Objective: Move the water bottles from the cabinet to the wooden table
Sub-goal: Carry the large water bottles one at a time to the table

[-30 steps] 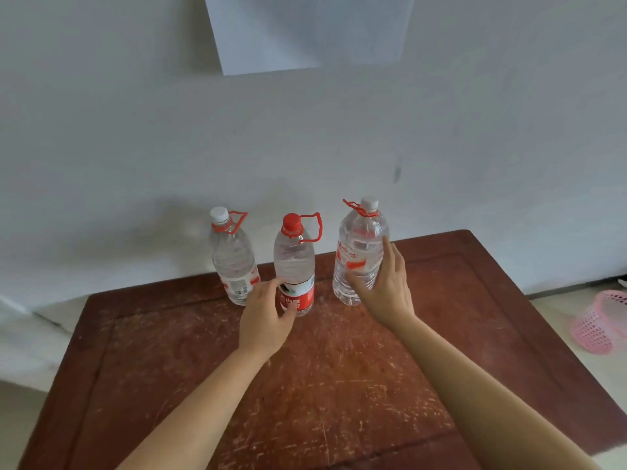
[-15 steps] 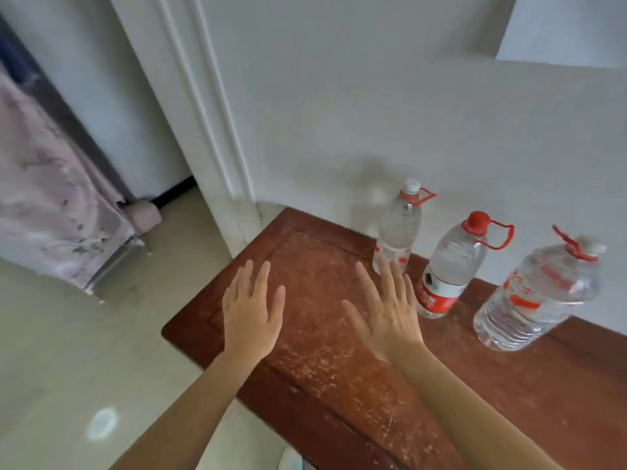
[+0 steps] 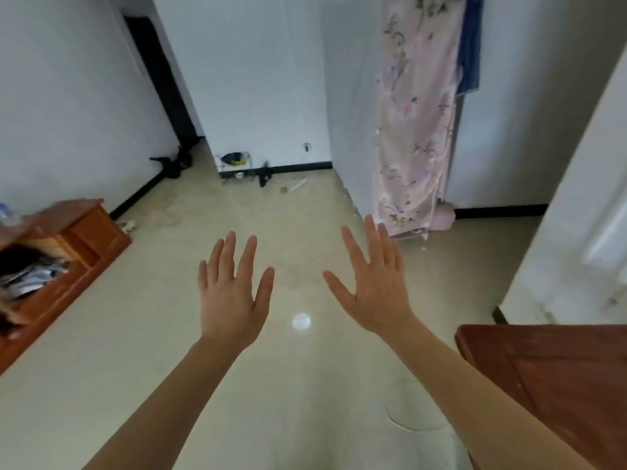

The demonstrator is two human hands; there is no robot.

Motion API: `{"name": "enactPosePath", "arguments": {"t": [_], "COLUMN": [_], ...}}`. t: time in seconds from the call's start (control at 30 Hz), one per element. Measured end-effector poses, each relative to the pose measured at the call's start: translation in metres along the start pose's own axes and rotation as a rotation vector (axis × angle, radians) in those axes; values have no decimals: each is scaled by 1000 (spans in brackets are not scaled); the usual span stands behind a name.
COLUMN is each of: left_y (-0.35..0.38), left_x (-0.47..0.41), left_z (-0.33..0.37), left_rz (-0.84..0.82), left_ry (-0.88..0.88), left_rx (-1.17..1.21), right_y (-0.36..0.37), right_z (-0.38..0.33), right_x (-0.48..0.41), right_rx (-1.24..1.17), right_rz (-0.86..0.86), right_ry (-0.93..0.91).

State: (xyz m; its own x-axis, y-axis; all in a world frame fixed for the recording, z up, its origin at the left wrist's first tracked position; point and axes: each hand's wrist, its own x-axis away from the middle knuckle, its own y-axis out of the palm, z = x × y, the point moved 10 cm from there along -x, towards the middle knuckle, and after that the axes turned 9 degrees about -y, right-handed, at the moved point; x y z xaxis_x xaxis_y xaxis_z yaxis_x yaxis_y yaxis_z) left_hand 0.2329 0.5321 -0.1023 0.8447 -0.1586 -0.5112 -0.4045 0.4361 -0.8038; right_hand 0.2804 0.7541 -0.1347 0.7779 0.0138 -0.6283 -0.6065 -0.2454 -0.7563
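Wooden counter sits lower right, cabinet far left. My left hand and right hand hover above the floor, fingers spread apart.

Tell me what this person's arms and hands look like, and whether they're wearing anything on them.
Both forearms are bare to the frame edge: no sleeves show. The left hand and right hand wear no gloves, and no rings, watch or bracelet can be seen. Between the arms, low in the view, is pale cloth that looks like the person's own clothing.
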Motion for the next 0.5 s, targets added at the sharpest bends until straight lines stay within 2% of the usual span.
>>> {"name": "enactPosePath", "arguments": {"t": [0.1,0.27,0.5], "left_y": [-43,-115,-165], "left_x": [-19,-39,-51], "left_z": [-109,-299,-444], "left_rz": [77,167,220], "left_ry": [-121,-374,-569], "left_rx": [-88,-252,-366], "right_y": [63,170,261], "right_z": [-95,-272,-416], "right_x": [-74,-178,-258], "right_rx": [-87,-166,-252], "right_rz": [4,-93,-131], "right_ry": [-159,-424,-622]}}
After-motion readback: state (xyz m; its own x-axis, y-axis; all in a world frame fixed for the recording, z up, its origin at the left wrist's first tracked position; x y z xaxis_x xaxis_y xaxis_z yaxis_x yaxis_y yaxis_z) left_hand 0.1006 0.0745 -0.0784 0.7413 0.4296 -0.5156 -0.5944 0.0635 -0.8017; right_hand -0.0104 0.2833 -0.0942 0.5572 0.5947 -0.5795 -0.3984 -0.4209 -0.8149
